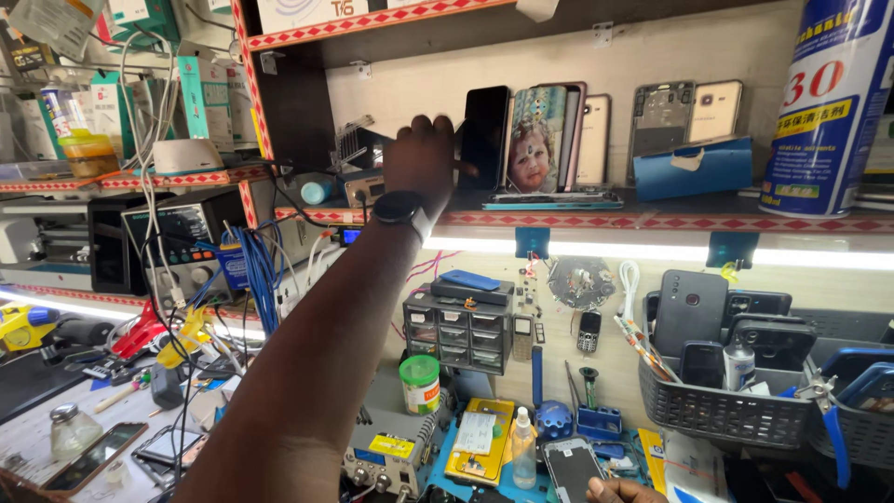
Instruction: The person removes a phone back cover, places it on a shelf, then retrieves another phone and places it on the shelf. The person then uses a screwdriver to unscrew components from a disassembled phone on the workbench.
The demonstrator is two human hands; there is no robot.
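Your left hand (pixel 421 158) is reaching up to the shelf (pixel 652 222), fingers loosely apart, touching the black phone (pixel 485 135) leaning upright against the wall. You are best pinching it by both edges, lifting straight so the picture-cased phone (pixel 536 140) beside it stays put. Your right hand (pixel 622 490) is barely showing above the desk; I cannot tell its grip.

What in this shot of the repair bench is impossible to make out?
- Left hand, head view: fingertips hidden behind its own back, so its touch on the black phone is unclear.
- Right hand: cut off by the bottom edge; only knuckles show.
- Phones in the grey basket: lower halves hidden by its wall.
- Small drawer unit: contents too small to tell.
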